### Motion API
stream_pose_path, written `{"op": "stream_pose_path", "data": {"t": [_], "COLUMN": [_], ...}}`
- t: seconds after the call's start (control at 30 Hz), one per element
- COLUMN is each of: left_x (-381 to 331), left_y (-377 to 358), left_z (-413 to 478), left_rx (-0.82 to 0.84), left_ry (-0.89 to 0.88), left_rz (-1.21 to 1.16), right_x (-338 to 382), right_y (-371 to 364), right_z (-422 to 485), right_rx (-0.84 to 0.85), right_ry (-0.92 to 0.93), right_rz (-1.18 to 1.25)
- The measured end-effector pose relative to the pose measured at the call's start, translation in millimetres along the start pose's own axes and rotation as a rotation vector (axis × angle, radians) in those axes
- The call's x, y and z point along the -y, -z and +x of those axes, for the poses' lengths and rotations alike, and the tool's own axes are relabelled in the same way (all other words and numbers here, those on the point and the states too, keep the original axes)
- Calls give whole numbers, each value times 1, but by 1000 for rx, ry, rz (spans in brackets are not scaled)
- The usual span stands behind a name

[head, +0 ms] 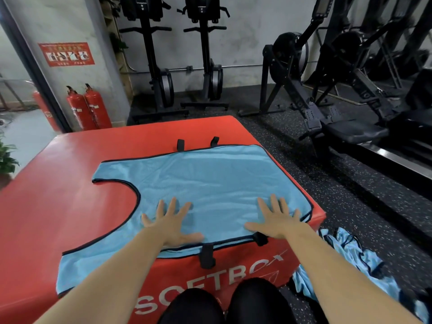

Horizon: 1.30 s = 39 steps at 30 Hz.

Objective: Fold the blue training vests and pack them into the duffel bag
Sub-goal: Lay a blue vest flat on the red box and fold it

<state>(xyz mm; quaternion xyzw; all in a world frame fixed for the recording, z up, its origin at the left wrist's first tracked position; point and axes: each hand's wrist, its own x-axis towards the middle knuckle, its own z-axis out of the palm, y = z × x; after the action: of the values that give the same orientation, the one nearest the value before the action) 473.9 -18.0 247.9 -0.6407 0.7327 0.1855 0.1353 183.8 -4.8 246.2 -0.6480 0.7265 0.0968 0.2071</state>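
Item: one blue vest (210,183), spread flat and single-layer on a red box (70,206), neck cut-out to the left, hem to the right. Left hand (170,223): palm down on the vest near the cut-out, fingers straight and splayed, pinching nothing. Right hand (275,220): the same, flat and splayed near the hem corner. Status: smoothing only; no fold is visible in this vest, so folding appears not yet started. Further stock: a loose heap (350,260) of blue vests on the floor (350,195) by the box's near right corner, unfolded. Bag: not in view; nothing can be counted as packed. Remaining, by judgement: fold this vest, fold the heap, pack all. Edges: the hem lies at the box's right edge; the near shoulder panel droops over the front edge at lower left; black straps (207,254) hang over the same front edge. Open room: bare red top to the left and beyond the vest, enough to fold inward from either side. Rowers (327,108) stand well apart to the right and behind.
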Motion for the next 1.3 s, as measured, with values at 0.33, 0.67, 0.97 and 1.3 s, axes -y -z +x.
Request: {"op": "stream_pose_path", "data": {"t": [0.33, 0.67, 0.97, 1.3], "left_x": [-8, -12, 1, -4], "left_y": [66, 66, 74, 97], "left_z": [21, 99, 128, 149], "left_rx": [97, -116, -50, -386], "left_ry": [10, -21, 17, 51], "left_rz": [132, 83, 22, 10], "right_x": [35, 68, 68, 71], "right_y": [44, 35, 52, 69], "right_z": [7, 88, 126, 131], "right_rx": [-239, -195, -411, -507], "right_ry": [-18, 202, 200, 204], "right_rz": [-72, -64, -174, -158]}}
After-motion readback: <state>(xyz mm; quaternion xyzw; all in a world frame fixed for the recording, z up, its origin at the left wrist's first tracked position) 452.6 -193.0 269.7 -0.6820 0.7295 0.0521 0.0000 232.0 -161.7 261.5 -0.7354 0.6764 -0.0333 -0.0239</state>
